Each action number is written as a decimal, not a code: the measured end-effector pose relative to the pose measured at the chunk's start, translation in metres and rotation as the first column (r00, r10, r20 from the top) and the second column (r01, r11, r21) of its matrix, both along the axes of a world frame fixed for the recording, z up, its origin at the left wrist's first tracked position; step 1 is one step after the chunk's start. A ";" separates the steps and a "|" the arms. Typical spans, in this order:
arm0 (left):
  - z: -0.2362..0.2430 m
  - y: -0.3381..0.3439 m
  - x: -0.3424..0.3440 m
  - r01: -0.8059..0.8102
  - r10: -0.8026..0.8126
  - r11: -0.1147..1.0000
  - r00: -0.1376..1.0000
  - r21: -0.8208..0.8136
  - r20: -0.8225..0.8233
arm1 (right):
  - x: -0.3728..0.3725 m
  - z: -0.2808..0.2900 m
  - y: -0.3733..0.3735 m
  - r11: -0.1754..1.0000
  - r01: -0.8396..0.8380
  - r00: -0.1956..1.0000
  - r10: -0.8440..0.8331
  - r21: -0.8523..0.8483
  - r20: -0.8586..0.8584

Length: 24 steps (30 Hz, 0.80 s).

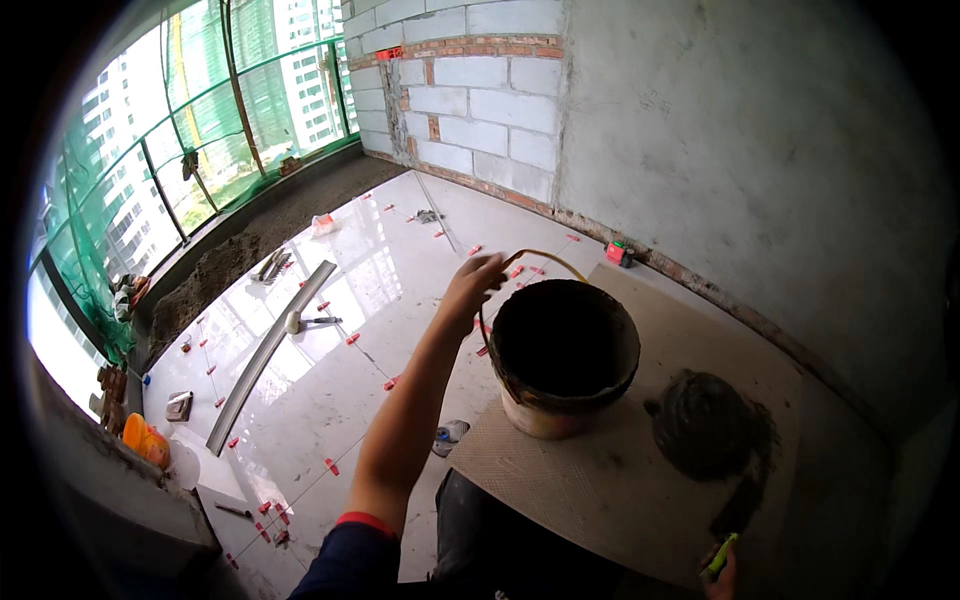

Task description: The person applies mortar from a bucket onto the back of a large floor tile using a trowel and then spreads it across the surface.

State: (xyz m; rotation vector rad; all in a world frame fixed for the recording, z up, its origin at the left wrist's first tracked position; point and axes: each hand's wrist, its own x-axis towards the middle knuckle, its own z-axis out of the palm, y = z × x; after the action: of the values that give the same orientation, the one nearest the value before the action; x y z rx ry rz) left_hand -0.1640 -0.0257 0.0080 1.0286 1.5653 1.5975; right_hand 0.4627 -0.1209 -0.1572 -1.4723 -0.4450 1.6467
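R hand (724,582) gripped a green-handled tool (720,558), lower R. Mortar lump (700,425) sat on ribbed board (560,492); bucket (540,418) stood on it too, just L of lump, w/ L hand (478,282) closed on its wire handle (552,257). Beyond: glossy tiles (310,410) w/ red clips (331,466), mallet (293,322) nr grey straightedge (262,360); red device (619,254) by wall (720,130).

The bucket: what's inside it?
Inside the bucket, only a dark hollow shows. Deep shadow hides the bottom, so I cannot tell whether it holds anything. The dark heap lies outside, beside it.
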 end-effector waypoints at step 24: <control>0.173 -0.285 0.028 0.209 -0.400 0.892 0.779 0.401 0.483 | -0.009 0.070 -0.010 0.687 -0.280 0.955 0.127 0.671 0.268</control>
State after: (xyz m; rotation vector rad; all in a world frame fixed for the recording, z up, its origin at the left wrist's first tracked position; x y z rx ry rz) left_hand -0.1357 -0.3108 0.1812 0.8209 0.7078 1.7419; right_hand 0.4533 -0.1313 -0.0870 -1.0101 -1.2495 1.2515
